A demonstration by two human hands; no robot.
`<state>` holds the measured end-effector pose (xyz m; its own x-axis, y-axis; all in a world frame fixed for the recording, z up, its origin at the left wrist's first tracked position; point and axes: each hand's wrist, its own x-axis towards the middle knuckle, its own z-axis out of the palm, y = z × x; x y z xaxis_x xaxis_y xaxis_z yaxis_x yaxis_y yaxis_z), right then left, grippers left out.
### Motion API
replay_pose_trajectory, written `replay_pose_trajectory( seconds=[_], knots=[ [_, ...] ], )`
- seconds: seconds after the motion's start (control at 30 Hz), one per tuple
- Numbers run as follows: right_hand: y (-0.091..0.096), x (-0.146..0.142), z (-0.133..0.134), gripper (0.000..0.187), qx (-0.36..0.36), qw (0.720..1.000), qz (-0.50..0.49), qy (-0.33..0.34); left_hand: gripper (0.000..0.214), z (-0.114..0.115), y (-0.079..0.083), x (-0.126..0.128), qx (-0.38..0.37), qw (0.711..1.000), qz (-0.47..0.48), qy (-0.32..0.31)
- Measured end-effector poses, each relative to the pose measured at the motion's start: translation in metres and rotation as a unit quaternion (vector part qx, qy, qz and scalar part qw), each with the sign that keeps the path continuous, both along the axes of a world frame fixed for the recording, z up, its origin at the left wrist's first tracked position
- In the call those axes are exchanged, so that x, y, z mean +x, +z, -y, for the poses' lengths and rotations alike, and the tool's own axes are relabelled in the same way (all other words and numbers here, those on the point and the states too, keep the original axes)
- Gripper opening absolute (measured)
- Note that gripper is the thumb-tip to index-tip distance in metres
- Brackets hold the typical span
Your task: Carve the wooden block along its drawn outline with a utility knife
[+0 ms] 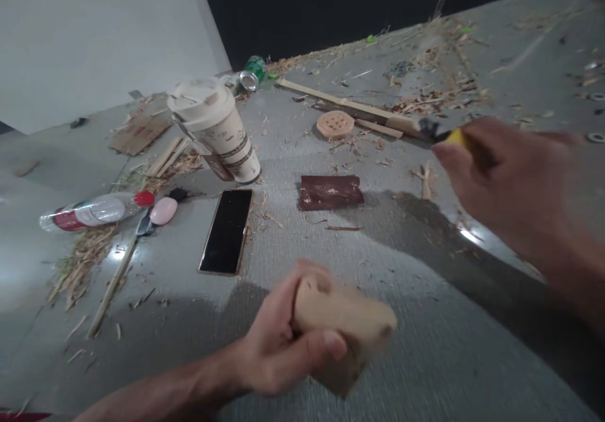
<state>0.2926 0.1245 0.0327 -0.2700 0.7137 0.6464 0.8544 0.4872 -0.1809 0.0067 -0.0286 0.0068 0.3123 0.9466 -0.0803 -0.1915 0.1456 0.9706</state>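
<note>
My left hand (293, 340) is wrapped around a pale wooden block (350, 315) low in the middle of the view. The thumb lies across the block's near side, and its right end is smeared by motion. To the right, my right hand (501, 182) is raised over the surface, its fingers closed on a yellow-and-black tool (457, 140) that points left. The tool's tip is blurred, so its kind does not show. Beyond the block lies a curved, dark reddish-brown piece (331, 193). A black phone (227, 232) rests left of that piece.
A lidded paper cup (217, 132) stands behind the phone. A plastic bottle (94, 213) and a pink oval object (163, 211) lie on the left. Farther back are a green can (253, 73), a dotted tan disc (334, 125) and a long wooden strip (340, 99), among scattered shavings.
</note>
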Motion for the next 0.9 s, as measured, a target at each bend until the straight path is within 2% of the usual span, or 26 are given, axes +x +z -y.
replay_pose_trajectory(
  seconds=[0.03, 0.07, 0.13, 0.2, 0.23, 0.33, 0.57, 0.9],
  knots=[
    [-0.001, 0.002, -0.002, 0.044, 0.005, 0.999, -0.036, -0.024, 0.038, -0.002, 0.001, 0.001, -0.033, 0.998, 0.0, 0.048],
    [-0.002, 0.001, -0.001, 0.042, -0.02, 0.999, -0.038, -0.004, 0.041, -0.006, 0.001, 0.001, -0.054, 0.993, -0.003, 0.107],
    [-0.01, -0.007, 0.008, 0.039, -0.045, 0.995, -0.013, 0.091, 0.046, -0.016, 0.001, 0.001, -0.076, 0.978, -0.013, 0.194],
    [-0.018, -0.02, 0.023, 0.039, -0.068, 0.978, 0.024, 0.197, 0.048, -0.024, 0.0, 0.001, -0.073, 0.971, -0.014, 0.228],
    [-0.022, -0.027, 0.03, 0.04, -0.072, 0.97, 0.042, 0.229, 0.048, -0.027, -0.002, 0.001, -0.071, 0.97, -0.014, 0.232],
    [-0.026, -0.039, 0.043, 0.041, -0.076, 0.957, 0.074, 0.27, 0.046, -0.029, -0.006, 0.0, -0.066, 0.97, -0.022, 0.234],
    [-0.023, -0.037, 0.041, 0.043, -0.071, 0.953, 0.093, 0.278, 0.047, -0.023, -0.006, 0.002, -0.072, 0.975, -0.046, 0.208],
    [-0.021, -0.038, 0.041, 0.041, -0.108, 0.925, 0.125, 0.343, 0.027, -0.023, -0.005, 0.003, 0.008, 0.964, -0.143, 0.224]
  ],
)
